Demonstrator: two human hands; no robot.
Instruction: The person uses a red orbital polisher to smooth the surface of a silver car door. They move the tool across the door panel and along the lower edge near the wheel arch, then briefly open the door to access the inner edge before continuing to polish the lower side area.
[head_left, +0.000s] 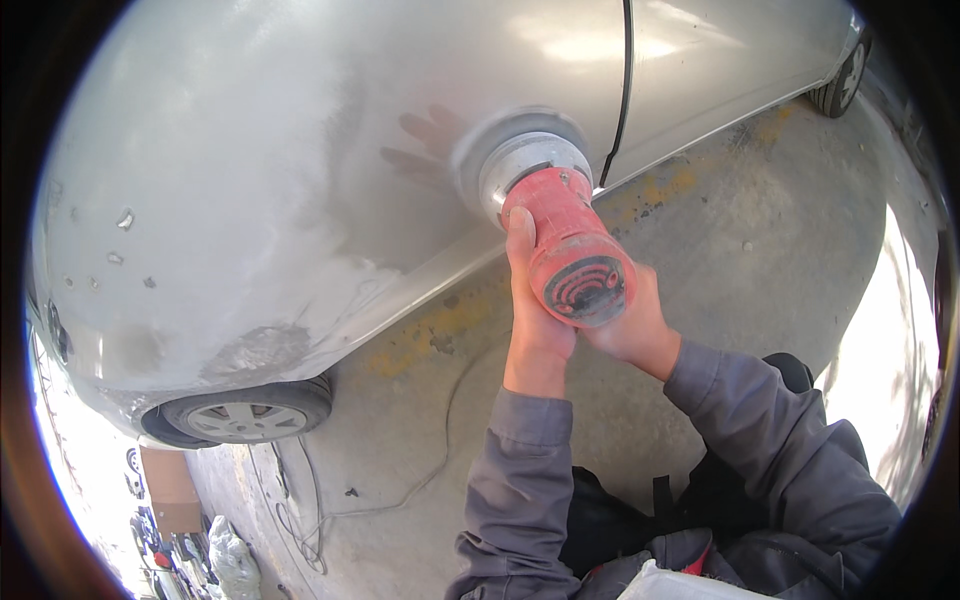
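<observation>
Both of my hands hold a red power sander (559, 210), pointed away from me. My left hand (536, 315) wraps the near side of its body, thumb lying along the top. On the other side, my right hand (641, 326) grips it near the rear vents, its fingers largely hidden. The sander's round head (532, 161), blurred at the rim, is up against the silver-grey side panel (360, 202) of a car, left of a dark door seam (624, 90). Dull, scuffed patches mark this panel, and a hand-like reflection shows beside the head.
A wheel (244, 420) sits under a rough, scraped arch (259, 352); another wheel (844, 79) is at top right. Across the concrete floor (390, 465) runs a thin cable (448, 427). A cardboard box (171, 487), a plastic bag (231, 559) and assorted items lie lower left.
</observation>
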